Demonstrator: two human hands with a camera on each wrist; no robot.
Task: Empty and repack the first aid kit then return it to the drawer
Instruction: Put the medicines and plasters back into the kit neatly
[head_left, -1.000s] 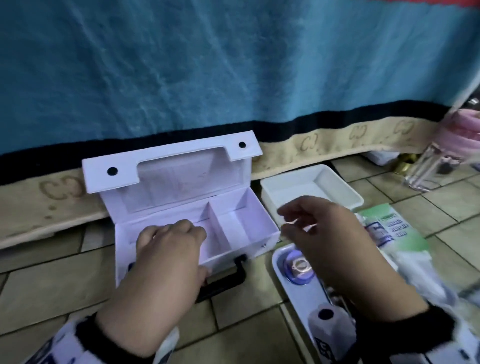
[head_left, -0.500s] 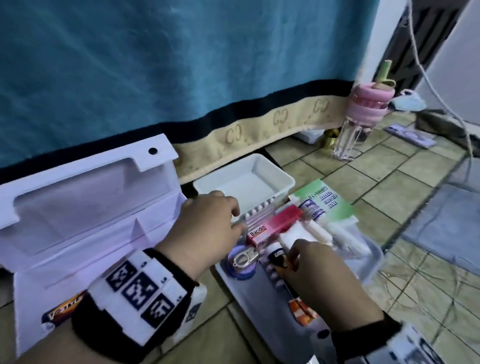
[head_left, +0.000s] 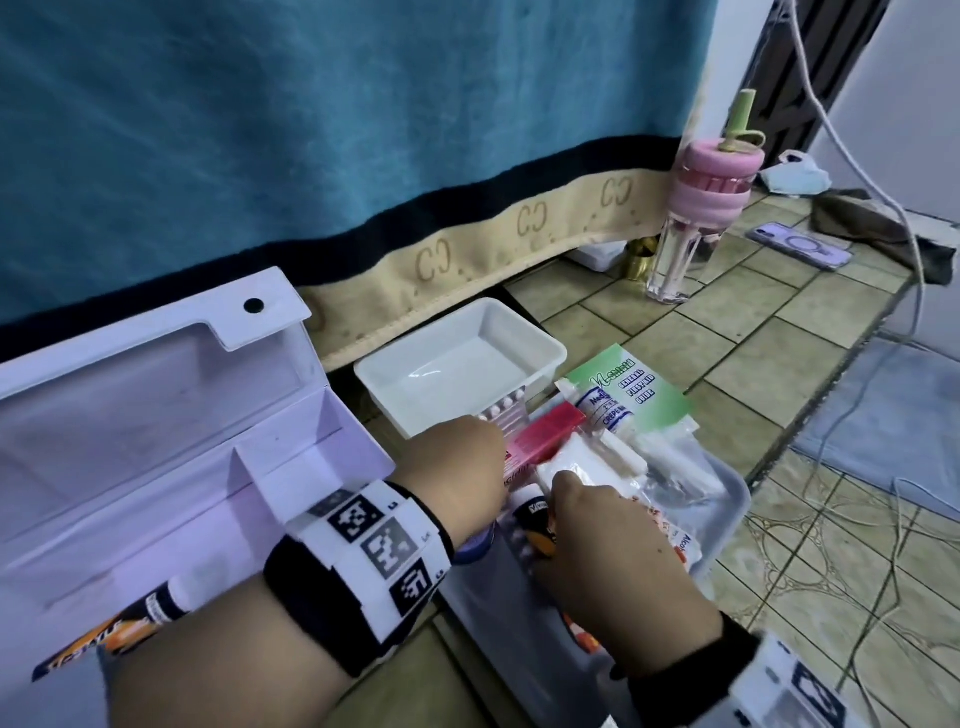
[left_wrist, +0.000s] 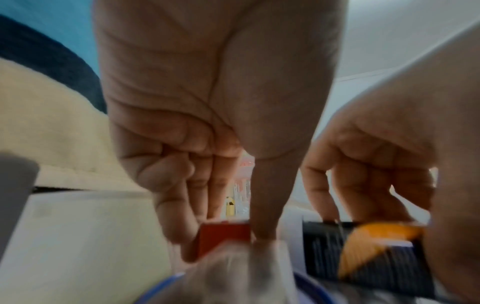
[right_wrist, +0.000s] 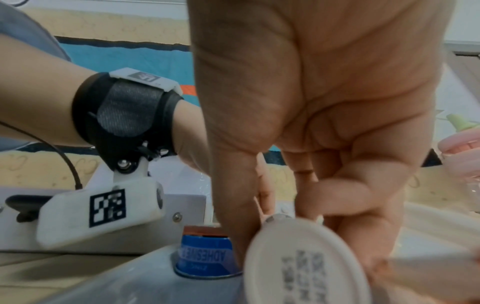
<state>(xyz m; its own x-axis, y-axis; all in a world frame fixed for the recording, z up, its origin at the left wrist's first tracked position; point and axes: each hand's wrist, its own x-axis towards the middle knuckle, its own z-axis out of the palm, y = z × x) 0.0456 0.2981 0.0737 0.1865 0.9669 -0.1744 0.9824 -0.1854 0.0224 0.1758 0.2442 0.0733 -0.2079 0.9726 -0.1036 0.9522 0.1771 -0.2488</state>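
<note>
red box (left_wrist: 223, 236) pinched in left hand (head_left: 457, 467), kit (head_left: 156, 441) lying left.

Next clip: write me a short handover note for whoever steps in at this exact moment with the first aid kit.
Left hand: fingers and thumb pinch the red box at its end, still in the pile.
Right hand: fingers curled down among the supplies; its grip is unclear.
First aid kit: open on the floor tiles, main compartments bare, one tube by its front edge.
Supplies are heaped on the grey tray; the white inner tray sits empty behind it.
Done: emptying. Left: repack everything, close, return to the drawer, which is not in view.
</note>
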